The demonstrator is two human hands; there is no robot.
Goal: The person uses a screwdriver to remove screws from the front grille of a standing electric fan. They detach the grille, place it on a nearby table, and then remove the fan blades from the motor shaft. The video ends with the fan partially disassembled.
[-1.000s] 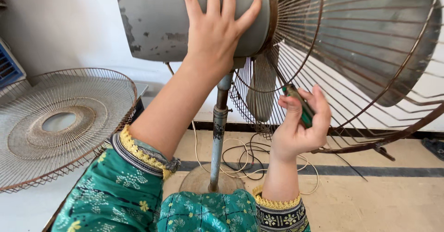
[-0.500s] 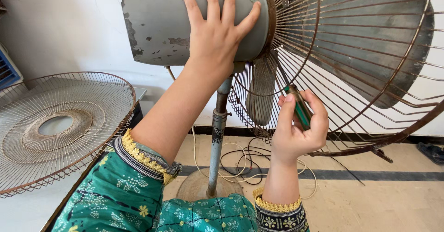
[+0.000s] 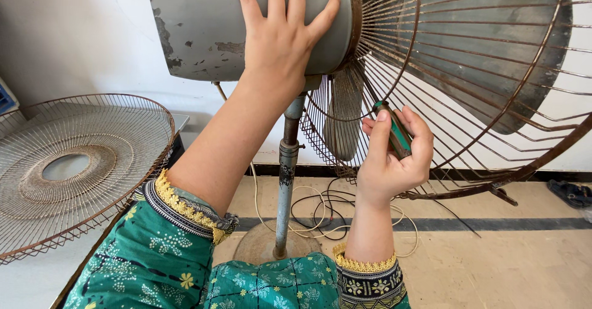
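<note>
The slim green-handled screwdriver [image 3: 394, 133] sits mid-frame, its long axis slanting up and left toward the hub of the rusty wire fan guard [image 3: 493, 99], just right of the worn grey motor housing [image 3: 203, 28]. The right hand [image 3: 391, 161] grasps it, fingers curled, wrist bent upward. The left hand [image 3: 280, 38] lies spread flat on the housing, upper centre.

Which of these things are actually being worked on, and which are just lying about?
In use:
left hand on the grey motor housing
right hand holding a green-handled screwdriver
rear wire guard

Lying about:
loose front grille
cable
sandal
</note>
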